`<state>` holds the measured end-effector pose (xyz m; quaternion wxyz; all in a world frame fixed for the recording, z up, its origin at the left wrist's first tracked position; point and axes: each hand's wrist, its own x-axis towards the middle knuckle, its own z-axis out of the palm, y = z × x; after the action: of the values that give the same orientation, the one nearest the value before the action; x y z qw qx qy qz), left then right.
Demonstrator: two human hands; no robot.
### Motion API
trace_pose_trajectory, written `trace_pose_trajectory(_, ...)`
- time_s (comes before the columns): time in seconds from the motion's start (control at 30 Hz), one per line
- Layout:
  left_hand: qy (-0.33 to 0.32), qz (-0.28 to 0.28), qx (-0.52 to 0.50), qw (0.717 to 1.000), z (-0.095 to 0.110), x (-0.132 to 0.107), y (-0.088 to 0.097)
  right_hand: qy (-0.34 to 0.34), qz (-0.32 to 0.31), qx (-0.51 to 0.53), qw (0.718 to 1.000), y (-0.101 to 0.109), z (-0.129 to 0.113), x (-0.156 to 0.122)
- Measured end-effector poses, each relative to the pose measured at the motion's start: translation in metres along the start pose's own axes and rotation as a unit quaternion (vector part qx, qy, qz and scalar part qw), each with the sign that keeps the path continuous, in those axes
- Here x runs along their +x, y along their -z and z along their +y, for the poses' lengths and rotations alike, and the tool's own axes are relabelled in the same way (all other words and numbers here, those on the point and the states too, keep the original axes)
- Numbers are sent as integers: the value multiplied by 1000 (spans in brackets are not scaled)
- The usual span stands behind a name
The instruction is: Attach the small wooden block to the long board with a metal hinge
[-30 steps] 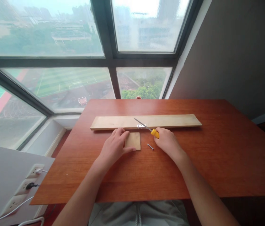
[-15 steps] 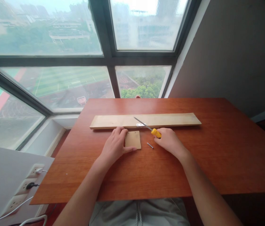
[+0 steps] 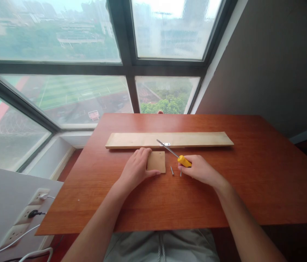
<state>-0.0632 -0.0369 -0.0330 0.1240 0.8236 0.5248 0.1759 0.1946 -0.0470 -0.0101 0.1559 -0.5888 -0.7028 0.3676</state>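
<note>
My left hand [image 3: 136, 165] is closed around the left side of a thin square wooden board [image 3: 156, 162], thumb along its near edge and fingers at its far edge. The board lies flat and has a small hole near its far edge. In my right hand [image 3: 201, 168] is a screwdriver [image 3: 184, 161] with a yellow handle, its shaft pointing up and left. One screw [image 3: 172, 170] rests on the table between the board and my right hand. A second screw [image 3: 181, 174] shows just below my right fingers; whether they touch it I cannot tell.
A long pale plank [image 3: 197, 139] lies across the table [image 3: 153, 203] beyond both hands. A small metal bracket [image 3: 165, 145] sits at its near edge, under the screwdriver's shaft. Windows rise behind the table; wall sockets [image 3: 32, 214] with plugged cables are at lower left.
My right hand has shifted slightly right and down with the screwdriver. The screw on the table has turned, and a second screw now shows by my right fingers. My left hand keeps its hold.
</note>
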Motion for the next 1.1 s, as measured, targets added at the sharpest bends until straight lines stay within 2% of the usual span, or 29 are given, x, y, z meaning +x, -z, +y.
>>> trace_pose_trajectory(0.17, -12, 6, -1, 1000, 0, 0, 0, 7, 21, -25, 999, -13, -12, -7)
trace_pose_trajectory(0.37, -18, 12, 14, 1000, -3, 0, -4, -28, 46, -114, 992, -38, -27, -3)
trace_pose_trajectory(0.5, -24, 12, 17, 999, -4, 0, -5, -37, 50, -153, 986, -45, -31, 0)
trace_pose_trajectory(0.87, -25, 23, 2, 999, -4, 0, -7, -35, 33, -210, 977, -42, -26, 5)
trace_pose_trajectory(1.1, -23, 18, -15, 999, -1, 0, -3, -9, 24, -120, 992, -28, -13, 8)
